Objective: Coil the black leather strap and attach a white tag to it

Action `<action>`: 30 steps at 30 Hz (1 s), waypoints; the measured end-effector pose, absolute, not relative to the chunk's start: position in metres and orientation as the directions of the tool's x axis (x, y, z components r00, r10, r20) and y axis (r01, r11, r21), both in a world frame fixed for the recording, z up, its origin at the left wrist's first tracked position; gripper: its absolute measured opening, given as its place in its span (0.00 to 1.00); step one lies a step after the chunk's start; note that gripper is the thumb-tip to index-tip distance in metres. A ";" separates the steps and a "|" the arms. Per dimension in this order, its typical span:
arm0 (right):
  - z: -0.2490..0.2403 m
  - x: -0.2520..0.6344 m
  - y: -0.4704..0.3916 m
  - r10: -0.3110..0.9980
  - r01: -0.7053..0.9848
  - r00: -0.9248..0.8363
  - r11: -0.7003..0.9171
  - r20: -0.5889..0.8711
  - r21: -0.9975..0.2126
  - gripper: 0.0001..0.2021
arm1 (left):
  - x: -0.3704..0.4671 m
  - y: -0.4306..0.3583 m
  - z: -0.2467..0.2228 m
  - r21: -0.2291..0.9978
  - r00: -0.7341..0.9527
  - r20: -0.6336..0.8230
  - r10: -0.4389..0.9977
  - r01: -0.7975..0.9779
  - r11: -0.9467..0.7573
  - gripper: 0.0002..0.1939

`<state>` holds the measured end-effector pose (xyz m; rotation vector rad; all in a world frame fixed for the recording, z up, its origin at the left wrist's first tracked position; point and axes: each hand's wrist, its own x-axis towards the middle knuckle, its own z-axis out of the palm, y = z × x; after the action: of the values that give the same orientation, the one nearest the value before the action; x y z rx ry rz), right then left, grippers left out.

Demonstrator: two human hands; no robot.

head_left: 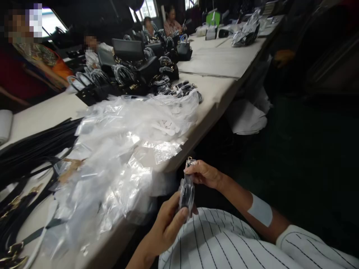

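Observation:
A coiled black bag strap wrapped in clear plastic is held between my two hands over my lap, just off the table edge. My left hand closes around its lower part, thumb across the front. At the upper end, my right hand pinches the wrap between thumb and fingers, close to a small gold clasp that sticks out at the top. Beside my hands, a large heap of clear plastic bags covers the near part of the table.
Loose black straps with gold hardware lie at the left. Behind the plastic heap are several wrapped straps and black handbags. The long table runs away, with people across it.

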<state>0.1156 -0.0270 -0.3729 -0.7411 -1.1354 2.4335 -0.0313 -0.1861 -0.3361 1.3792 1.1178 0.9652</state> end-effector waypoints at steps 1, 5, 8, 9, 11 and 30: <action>-0.373 0.114 -0.031 0.495 -0.136 -0.810 -0.681 -0.315 -0.720 0.14 | -0.031 -0.186 -0.334 0.999 0.235 -0.032 0.972 0.050 0.021 0.15; -0.372 0.110 -0.047 0.436 -0.230 -0.851 -0.811 -0.293 -0.537 0.11 | -0.030 -0.183 -0.330 0.953 0.179 -0.052 0.983 -0.286 0.102 0.20; -0.368 0.109 -0.054 0.528 -0.329 -0.826 -0.737 -0.198 -0.591 0.15 | -0.027 -0.178 -0.327 0.882 0.058 -0.038 0.998 -0.467 0.061 0.19; -0.366 0.109 -0.054 0.583 -0.361 -0.798 -0.663 -0.151 -0.656 0.15 | -0.026 -0.176 -0.326 0.861 0.033 -0.030 0.999 -0.506 0.043 0.20; -0.359 0.110 -0.055 0.690 -0.370 -0.723 -0.428 -0.033 -0.825 0.14 | -0.025 -0.171 -0.325 0.827 -0.002 -0.019 1.000 -0.562 0.014 0.20; -0.344 0.104 -0.053 0.732 -0.243 -0.676 -0.113 0.085 -0.963 0.22 | -0.029 -0.143 -0.336 0.825 -0.132 0.072 0.989 -0.549 -0.133 0.16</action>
<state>0.1036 -0.0535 -0.3435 -0.5556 -1.4883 1.8595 -0.0287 -0.1431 -0.3361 0.7797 0.7775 1.5858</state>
